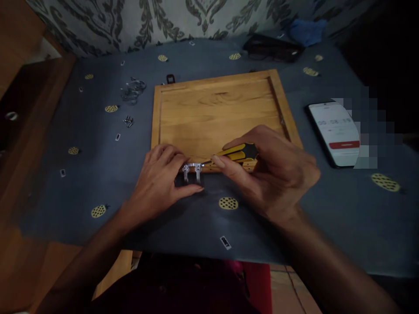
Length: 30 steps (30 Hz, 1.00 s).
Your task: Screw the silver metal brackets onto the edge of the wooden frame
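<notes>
A wooden board with a raised rim lies flat on the grey cloth. A small metal double hook sits against the board's near edge. My left hand pinches this hook between thumb and fingers and holds it to the wood. My right hand is closed round a yellow and black screwdriver, whose tip meets the hook's top right.
A pile of metal hooks and several loose screws lie left of the board. A phone with a lit screen rests at the right. Dark glasses and a blue cloth lie at the back. The table's near edge runs just below my wrists.
</notes>
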Each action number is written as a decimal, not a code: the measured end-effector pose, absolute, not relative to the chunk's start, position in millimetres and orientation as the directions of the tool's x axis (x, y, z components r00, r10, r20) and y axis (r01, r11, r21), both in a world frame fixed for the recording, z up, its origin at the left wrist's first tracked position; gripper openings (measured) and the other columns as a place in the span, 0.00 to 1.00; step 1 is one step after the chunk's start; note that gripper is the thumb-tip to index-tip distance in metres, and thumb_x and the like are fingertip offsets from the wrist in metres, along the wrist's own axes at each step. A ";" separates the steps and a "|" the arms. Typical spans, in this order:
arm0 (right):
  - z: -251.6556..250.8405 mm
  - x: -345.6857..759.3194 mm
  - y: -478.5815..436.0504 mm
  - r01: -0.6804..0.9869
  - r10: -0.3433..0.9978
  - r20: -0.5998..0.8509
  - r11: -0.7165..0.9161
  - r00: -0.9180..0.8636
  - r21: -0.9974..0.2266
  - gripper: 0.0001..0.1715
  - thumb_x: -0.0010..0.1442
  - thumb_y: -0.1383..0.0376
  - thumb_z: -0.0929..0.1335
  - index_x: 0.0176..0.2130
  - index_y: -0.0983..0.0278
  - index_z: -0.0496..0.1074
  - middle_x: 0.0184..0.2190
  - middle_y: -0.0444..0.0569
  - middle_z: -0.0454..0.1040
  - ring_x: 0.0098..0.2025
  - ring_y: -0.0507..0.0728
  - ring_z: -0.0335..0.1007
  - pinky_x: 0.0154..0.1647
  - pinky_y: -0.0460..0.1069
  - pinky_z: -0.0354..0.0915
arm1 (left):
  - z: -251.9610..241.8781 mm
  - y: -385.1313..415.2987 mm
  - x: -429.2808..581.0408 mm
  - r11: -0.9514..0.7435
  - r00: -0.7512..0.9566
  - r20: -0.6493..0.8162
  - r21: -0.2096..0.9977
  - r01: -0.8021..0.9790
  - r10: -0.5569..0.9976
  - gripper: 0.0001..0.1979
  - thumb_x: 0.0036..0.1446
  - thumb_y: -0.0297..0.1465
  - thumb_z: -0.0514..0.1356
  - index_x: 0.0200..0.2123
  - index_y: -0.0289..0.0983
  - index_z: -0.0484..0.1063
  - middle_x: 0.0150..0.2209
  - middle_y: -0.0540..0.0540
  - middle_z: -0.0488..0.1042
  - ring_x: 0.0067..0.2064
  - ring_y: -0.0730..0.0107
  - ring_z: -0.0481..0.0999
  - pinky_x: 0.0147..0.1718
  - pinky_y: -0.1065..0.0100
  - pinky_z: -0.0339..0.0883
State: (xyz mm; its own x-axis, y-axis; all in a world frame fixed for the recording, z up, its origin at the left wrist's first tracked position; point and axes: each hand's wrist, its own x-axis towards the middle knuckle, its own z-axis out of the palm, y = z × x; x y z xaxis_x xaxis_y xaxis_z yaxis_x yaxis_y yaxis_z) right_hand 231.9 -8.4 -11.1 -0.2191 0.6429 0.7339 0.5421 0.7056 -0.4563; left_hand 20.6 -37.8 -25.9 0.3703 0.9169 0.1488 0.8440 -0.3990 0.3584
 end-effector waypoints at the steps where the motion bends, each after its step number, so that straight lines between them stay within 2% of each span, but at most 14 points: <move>1: -11.6 232.0 -8.9 0.557 0.665 0.718 0.683 -0.206 -0.472 0.11 0.66 0.58 0.74 0.35 0.57 0.72 0.24 0.42 0.72 0.24 0.54 0.69 0.23 0.51 0.64 | -25.2 -37.5 19.2 -0.397 0.368 0.150 0.366 0.842 0.918 0.23 0.57 0.46 0.73 0.49 0.39 0.76 0.50 0.42 0.77 0.57 0.49 0.71 0.57 0.49 0.67; 5: -11.3 232.4 -11.0 0.550 0.688 0.696 0.670 -0.205 -0.499 0.10 0.66 0.57 0.74 0.35 0.56 0.72 0.25 0.42 0.73 0.25 0.55 0.70 0.24 0.52 0.65 | -23.7 -36.0 11.8 -0.378 0.346 0.152 0.408 0.831 0.926 0.20 0.59 0.44 0.72 0.49 0.40 0.77 0.50 0.42 0.77 0.57 0.50 0.72 0.56 0.50 0.69; 12: -6.6 235.0 -10.3 0.538 0.694 0.676 0.678 -0.247 -0.500 0.08 0.65 0.62 0.75 0.35 0.55 0.73 0.24 0.41 0.72 0.22 0.54 0.68 0.22 0.51 0.62 | -14.5 -31.5 -5.6 -0.265 0.249 0.109 0.576 0.773 0.962 0.10 0.69 0.40 0.61 0.49 0.45 0.78 0.47 0.46 0.79 0.53 0.56 0.77 0.53 0.52 0.74; 20: -2.2 241.5 -7.9 0.528 0.707 0.644 0.681 -0.293 -0.507 0.08 0.66 0.59 0.75 0.37 0.57 0.73 0.26 0.41 0.74 0.25 0.51 0.73 0.22 0.48 0.64 | -14.6 -25.9 -14.6 -0.178 0.110 0.146 0.634 0.753 0.983 0.08 0.70 0.35 0.61 0.47 0.46 0.79 0.48 0.48 0.81 0.52 0.58 0.80 0.57 0.52 0.73; 22: -0.4 242.0 -8.8 0.540 0.725 0.621 0.665 -0.299 -0.517 0.09 0.68 0.60 0.74 0.37 0.59 0.72 0.26 0.42 0.74 0.26 0.50 0.73 0.24 0.47 0.65 | -17.3 -25.0 -13.7 -0.201 0.104 0.189 0.624 0.755 0.976 0.08 0.69 0.34 0.61 0.47 0.46 0.80 0.48 0.48 0.81 0.52 0.58 0.80 0.56 0.53 0.74; 25: 0.0 242.8 -10.0 0.552 0.745 0.601 0.643 -0.288 -0.531 0.07 0.68 0.61 0.73 0.39 0.59 0.72 0.27 0.42 0.75 0.27 0.50 0.73 0.24 0.47 0.64 | -20.7 -25.2 -7.9 -0.292 0.178 0.253 0.546 0.785 0.951 0.08 0.69 0.36 0.63 0.48 0.45 0.80 0.49 0.46 0.80 0.57 0.55 0.77 0.57 0.52 0.73; 30: -3.6 244.3 -11.2 0.578 0.761 0.591 0.617 -0.267 -0.534 0.07 0.69 0.59 0.72 0.39 0.58 0.73 0.28 0.43 0.75 0.27 0.52 0.73 0.24 0.50 0.63 | -21.8 -28.4 6.6 -0.470 0.386 0.274 0.406 0.784 0.881 0.20 0.64 0.46 0.68 0.54 0.43 0.76 0.55 0.43 0.75 0.64 0.48 0.69 0.63 0.46 0.68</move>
